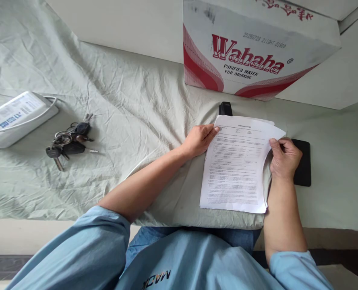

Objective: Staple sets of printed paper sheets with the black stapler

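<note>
A thin stack of printed white papers (pixel 236 165) lies on a pale green cloth (pixel 130 104) in front of me. My left hand (pixel 198 139) rests at the stack's upper left corner, fingertips touching the top sheet. On the stack's right edge, my right hand (pixel 283 157) pinches the sheets, which curl up slightly there. A black stapler (pixel 225 108) sits just behind the papers, mostly hidden by them. Under my right hand lies a black phone (pixel 302 163), partly covered.
A Wahaha water carton (pixel 251 48) stands at the back. A bunch of keys (pixel 68 141) lies to the left. A white box with a cable (pixel 15 117) sits at the far left. The table's front edge (pixel 61 225) runs near my body.
</note>
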`<control>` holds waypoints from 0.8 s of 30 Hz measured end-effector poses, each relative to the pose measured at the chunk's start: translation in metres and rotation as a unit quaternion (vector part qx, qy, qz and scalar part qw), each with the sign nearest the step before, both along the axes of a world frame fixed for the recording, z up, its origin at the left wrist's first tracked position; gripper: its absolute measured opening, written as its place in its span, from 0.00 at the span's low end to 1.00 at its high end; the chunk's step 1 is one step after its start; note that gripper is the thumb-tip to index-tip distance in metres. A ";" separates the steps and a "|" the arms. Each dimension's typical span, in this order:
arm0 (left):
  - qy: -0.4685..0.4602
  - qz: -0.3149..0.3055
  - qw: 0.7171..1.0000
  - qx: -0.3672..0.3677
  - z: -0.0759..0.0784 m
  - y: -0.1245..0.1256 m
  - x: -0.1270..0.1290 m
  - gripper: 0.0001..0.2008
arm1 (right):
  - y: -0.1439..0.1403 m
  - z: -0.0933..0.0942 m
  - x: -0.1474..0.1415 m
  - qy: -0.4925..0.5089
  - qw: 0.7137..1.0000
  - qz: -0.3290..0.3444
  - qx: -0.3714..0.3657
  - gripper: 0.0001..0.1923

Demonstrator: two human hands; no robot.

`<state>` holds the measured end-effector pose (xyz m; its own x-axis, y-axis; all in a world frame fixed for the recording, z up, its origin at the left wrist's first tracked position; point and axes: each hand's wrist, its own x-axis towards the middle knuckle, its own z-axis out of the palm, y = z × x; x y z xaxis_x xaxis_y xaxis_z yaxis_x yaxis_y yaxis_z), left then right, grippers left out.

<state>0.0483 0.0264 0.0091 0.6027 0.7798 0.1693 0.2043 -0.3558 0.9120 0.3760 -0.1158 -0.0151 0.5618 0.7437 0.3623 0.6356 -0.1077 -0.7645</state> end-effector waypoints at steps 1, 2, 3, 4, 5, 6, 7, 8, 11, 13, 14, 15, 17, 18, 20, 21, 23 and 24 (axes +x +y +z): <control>0.002 0.000 1.000 0.001 0.000 0.000 0.000 0.28 | 0.001 -0.001 0.000 0.001 1.000 -0.011 0.024 0.28; 0.004 0.000 1.000 0.003 -0.001 0.000 0.000 0.27 | 0.002 -0.001 0.000 0.003 0.999 -0.018 0.044 0.29; 0.008 0.000 1.000 0.004 -0.001 0.000 0.000 0.26 | 0.002 -0.001 0.000 0.004 0.998 -0.022 0.060 0.29; 0.012 -0.001 1.000 0.005 -0.001 0.000 -0.001 0.25 | 0.003 -0.001 -0.001 0.006 0.997 -0.022 0.069 0.30; 0.016 -0.002 1.000 0.006 -0.001 0.000 -0.001 0.24 | 0.005 -0.002 -0.001 0.009 0.997 -0.023 0.076 0.30; 0.019 -0.004 1.000 0.006 -0.001 0.000 -0.001 0.24 | 0.006 -0.002 -0.002 0.015 0.996 -0.024 0.082 0.30; 0.020 -0.005 1.000 0.007 -0.002 0.000 -0.002 0.24 | 0.007 -0.001 -0.002 0.022 0.996 -0.027 0.087 0.30; 0.021 -0.007 1.000 0.007 -0.002 0.000 -0.002 0.24 | 0.008 -0.001 -0.003 0.030 0.995 -0.030 0.088 0.30; 0.016 -0.008 1.000 0.011 -0.002 0.000 -0.002 0.25 | 0.012 0.000 -0.006 0.056 0.993 -0.039 0.093 0.30; 0.013 -0.006 1.000 0.014 -0.002 0.000 -0.002 0.26 | 0.014 0.002 -0.008 0.073 0.991 -0.040 0.103 0.31; 0.013 -0.004 1.000 0.015 -0.003 0.000 -0.001 0.26 | 0.014 0.002 -0.009 0.079 0.990 -0.040 0.108 0.31; 0.014 -0.004 1.000 0.015 -0.003 0.000 -0.001 0.26 | 0.015 0.002 -0.010 0.083 0.990 -0.039 0.110 0.32; 0.020 -0.003 1.000 0.014 -0.002 0.000 -0.001 0.26 | 0.016 0.002 -0.011 0.089 0.989 -0.041 0.110 0.34; 0.022 -0.003 1.000 0.014 -0.002 0.000 -0.002 0.27 | 0.016 0.002 -0.011 0.095 0.988 -0.042 0.111 0.35; 0.024 -0.002 1.000 0.014 -0.002 0.000 -0.002 0.28 | 0.015 0.000 -0.011 0.116 0.986 -0.042 0.110 0.36; 0.023 -0.001 1.000 0.015 -0.001 0.000 -0.002 0.29 | 0.015 0.000 -0.011 0.129 0.985 -0.040 0.105 0.37; 0.018 0.000 1.000 0.013 -0.001 0.000 -0.001 0.30 | 0.013 -0.001 -0.011 0.144 0.985 -0.037 0.087 0.37; 0.015 0.000 1.000 0.010 -0.001 0.000 -0.001 0.31 | 0.012 -0.001 -0.011 0.145 0.986 -0.038 0.076 0.36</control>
<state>0.0471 0.0261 0.0085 0.6074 0.7768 0.1663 0.2320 -0.3738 0.8980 0.3646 -0.1040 -0.0159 0.7101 0.6451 0.2822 0.3827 -0.0172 -0.9237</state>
